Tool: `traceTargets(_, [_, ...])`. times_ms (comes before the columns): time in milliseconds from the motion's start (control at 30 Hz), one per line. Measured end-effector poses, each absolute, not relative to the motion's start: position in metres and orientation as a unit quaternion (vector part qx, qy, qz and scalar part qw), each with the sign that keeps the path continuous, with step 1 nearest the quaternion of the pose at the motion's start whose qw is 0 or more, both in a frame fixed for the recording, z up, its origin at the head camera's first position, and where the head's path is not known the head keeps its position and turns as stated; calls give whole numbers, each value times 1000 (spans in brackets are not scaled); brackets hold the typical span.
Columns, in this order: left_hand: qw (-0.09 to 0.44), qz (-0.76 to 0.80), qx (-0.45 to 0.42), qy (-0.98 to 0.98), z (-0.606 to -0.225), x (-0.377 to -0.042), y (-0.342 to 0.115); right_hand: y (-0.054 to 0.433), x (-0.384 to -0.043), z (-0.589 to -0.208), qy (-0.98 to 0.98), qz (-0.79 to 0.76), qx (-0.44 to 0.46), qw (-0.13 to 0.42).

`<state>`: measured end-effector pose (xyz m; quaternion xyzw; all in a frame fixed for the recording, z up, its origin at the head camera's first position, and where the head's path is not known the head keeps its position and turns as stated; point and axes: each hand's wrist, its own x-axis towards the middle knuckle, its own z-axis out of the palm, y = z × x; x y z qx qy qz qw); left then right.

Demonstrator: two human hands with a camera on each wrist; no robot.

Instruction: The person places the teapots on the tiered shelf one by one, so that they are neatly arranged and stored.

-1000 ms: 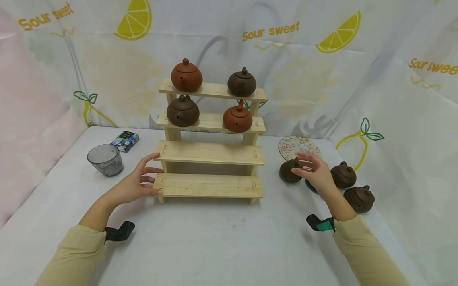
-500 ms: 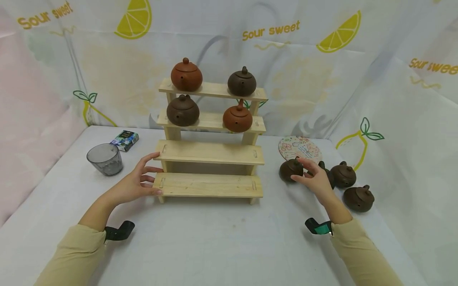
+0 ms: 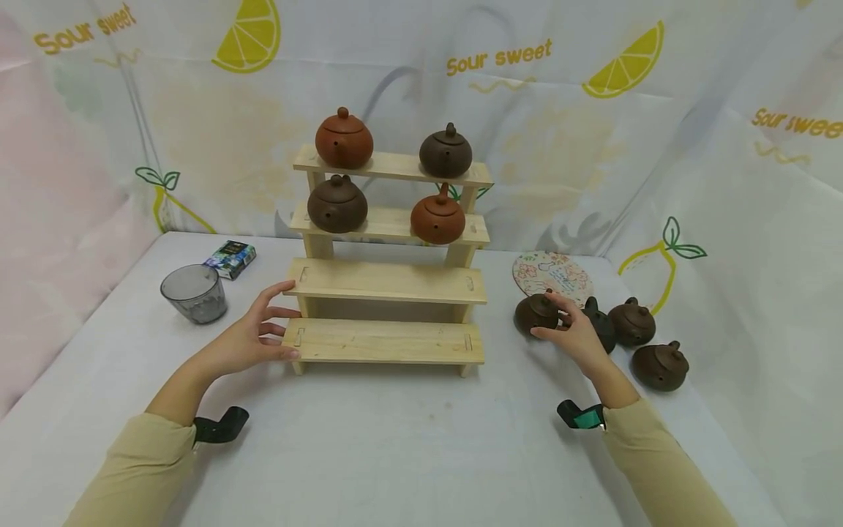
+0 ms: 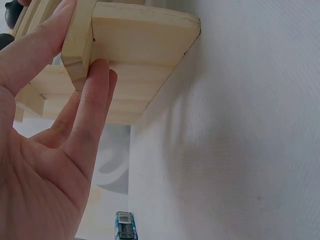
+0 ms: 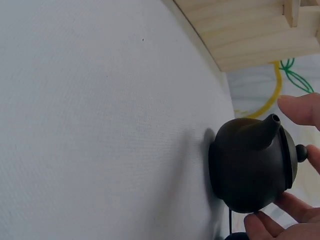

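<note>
Brown lidded teapot (image 3: 535, 316), contents hidden.

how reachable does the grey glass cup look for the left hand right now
Probably yes: nothing visible stands between the left hand and the grey glass cup on the white tabletop, though the hand would need to leave the wooden rack first.

Diffuse light casts soft shadows; the wrist views seem slightly hazy.
</note>
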<state>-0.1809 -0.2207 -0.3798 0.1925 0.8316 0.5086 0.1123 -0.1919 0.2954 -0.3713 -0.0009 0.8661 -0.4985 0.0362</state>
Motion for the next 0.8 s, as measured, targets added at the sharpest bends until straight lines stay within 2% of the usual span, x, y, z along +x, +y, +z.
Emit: traceTargets(800, [115,504,181,837,-379,-181,-220,293,-202,-382,855,-512,49,64])
